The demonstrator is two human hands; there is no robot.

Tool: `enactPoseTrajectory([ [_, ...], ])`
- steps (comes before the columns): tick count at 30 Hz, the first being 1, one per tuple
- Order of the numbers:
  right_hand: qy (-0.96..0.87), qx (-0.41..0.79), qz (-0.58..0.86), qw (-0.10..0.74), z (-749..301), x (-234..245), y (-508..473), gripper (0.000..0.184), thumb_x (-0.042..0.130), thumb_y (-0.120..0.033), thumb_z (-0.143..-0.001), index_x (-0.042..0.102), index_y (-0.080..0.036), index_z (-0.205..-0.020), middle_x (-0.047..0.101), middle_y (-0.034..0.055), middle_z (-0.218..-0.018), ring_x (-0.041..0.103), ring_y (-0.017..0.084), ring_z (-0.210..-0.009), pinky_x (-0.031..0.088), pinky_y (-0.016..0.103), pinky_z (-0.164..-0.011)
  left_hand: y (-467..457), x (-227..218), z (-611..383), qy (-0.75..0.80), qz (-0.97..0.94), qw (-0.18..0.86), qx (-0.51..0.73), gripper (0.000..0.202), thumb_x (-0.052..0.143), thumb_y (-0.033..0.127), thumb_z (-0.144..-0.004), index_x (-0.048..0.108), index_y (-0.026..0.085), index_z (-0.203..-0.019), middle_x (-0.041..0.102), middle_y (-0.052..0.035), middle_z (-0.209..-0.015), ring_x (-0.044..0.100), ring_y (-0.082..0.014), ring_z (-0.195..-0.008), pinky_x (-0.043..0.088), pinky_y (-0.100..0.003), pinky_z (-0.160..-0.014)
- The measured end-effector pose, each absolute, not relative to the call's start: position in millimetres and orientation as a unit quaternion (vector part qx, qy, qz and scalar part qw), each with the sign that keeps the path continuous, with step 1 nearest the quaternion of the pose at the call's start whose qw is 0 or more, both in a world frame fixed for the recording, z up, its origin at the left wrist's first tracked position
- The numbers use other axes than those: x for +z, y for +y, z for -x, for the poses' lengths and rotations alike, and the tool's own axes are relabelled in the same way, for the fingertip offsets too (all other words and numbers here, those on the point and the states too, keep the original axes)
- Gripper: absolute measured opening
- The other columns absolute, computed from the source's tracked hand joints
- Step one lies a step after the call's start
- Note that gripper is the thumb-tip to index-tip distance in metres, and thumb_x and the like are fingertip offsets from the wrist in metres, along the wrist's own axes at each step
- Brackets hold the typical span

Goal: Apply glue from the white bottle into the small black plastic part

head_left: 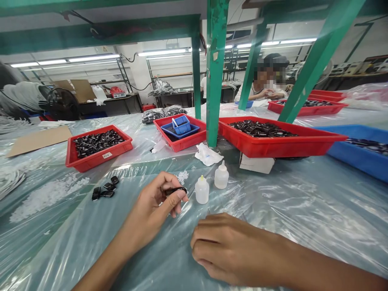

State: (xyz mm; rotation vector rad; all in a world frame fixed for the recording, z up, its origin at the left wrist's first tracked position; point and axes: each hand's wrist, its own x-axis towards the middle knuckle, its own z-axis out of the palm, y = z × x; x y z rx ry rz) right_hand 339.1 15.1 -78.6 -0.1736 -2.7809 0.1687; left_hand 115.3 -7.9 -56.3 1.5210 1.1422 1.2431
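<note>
Between the thumb and fingers of my left hand (159, 202) is a glossy black plastic piece (178, 190), small and rounded at its end. My right hand (230, 246) is curled just above the plastic-covered table, its fingertips mostly hidden under it; a thin sliver shows by the index finger, and I cannot make out what it is. Two squeeze bottles stand upright beyond the hands: one with a yellowish tip (201, 190), the other with a clear tip (221, 176). Left of my left hand lie several loose black pieces (108, 186).
Red trays of black pieces stand at left (100, 158) and right (273, 146). Between them, another red tray (182, 144) holds blue containers (182, 125). White bits (45, 198) lie scattered at left. A green post (215, 81) rises mid-table. A co-worker (266, 81) sits beyond.
</note>
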Motion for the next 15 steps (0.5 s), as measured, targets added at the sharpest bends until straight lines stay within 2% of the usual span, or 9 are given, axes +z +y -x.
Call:
enactPoseTrajectory([
  [3, -0.981, 0.062, 0.064, 0.174, -338.2, -82.8, 12.5, 0.016, 0.067, -0.009, -0.090, 0.061, -0.020, -0.082, 0.062, -0.0042, -0.080, 0.054, 0.013, -0.072, 0.052, 0.027, -0.071, -8.6, -56.3, -115.7, 0.455, -0.606, 0.426, 0.494, 0.020, 0.069, 0.034, -0.101, 0.058, 0.020, -0.094, 0.072, 0.0003, -0.081, 0.062, -0.0085, -0.061, 0.054, -0.016, -0.055],
  [6, -0.982, 0.073, 0.059, 0.166, -338.3, -84.2, 10.7, 0.013, 0.067, -0.008, -0.089, 0.064, -0.020, -0.089, 0.064, -0.0042, -0.082, 0.056, 0.013, -0.073, 0.052, 0.028, -0.071, -8.2, -55.2, -116.6, 0.455, -0.607, 0.427, 0.492, 0.019, 0.069, 0.033, -0.100, 0.058, 0.019, -0.095, 0.071, 0.0005, -0.081, 0.062, -0.0085, -0.061, 0.054, -0.016, -0.055],
  [9, -0.980, 0.093, 0.046, 0.170, -339.9, -81.0, 12.2, 0.015, 0.067, -0.007, -0.092, 0.068, -0.020, -0.099, 0.072, -0.0017, -0.098, 0.063, 0.014, -0.084, 0.054, 0.028, -0.081, -7.0, -54.4, -116.9, 0.453, -0.607, 0.429, 0.492, 0.019, 0.068, 0.034, -0.101, 0.058, 0.019, -0.095, 0.071, 0.0008, -0.080, 0.062, -0.0086, -0.062, 0.054, -0.016, -0.056],
  [11, -0.970, 0.113, 0.061, 0.207, -342.8, -75.4, 17.1, 0.014, 0.064, -0.008, -0.096, 0.069, -0.020, -0.103, 0.074, 0.0008, -0.110, 0.067, 0.014, -0.095, 0.054, 0.028, -0.089, -6.4, -54.7, -116.8, 0.452, -0.604, 0.434, 0.492, 0.022, 0.068, 0.037, -0.101, 0.056, 0.019, -0.096, 0.071, 0.0002, -0.081, 0.062, -0.0088, -0.062, 0.054, -0.017, -0.056],
  [13, -0.939, 0.120, 0.148, 0.285, -347.1, -67.7, 24.8, 0.009, 0.059, -0.015, -0.101, 0.067, -0.020, -0.101, 0.074, 0.0026, -0.106, 0.069, 0.015, -0.092, 0.055, 0.028, -0.084, -6.1, -55.4, -116.5, 0.456, -0.599, 0.434, 0.495, 0.025, 0.067, 0.040, -0.102, 0.055, 0.020, -0.096, 0.071, -0.0010, -0.083, 0.061, -0.0094, -0.062, 0.053, -0.017, -0.053],
  [15, -0.886, 0.107, 0.276, 0.357, -351.7, -59.8, 33.0, 0.012, 0.056, -0.026, -0.104, 0.061, -0.020, -0.096, 0.068, 0.0019, -0.087, 0.065, 0.015, -0.072, 0.050, 0.028, -0.065, -6.1, -55.9, -116.3, 0.462, -0.591, 0.427, 0.505, 0.027, 0.066, 0.044, -0.102, 0.054, 0.020, -0.097, 0.069, -0.0010, -0.084, 0.057, -0.0099, -0.061, 0.051, -0.017, -0.049],
])
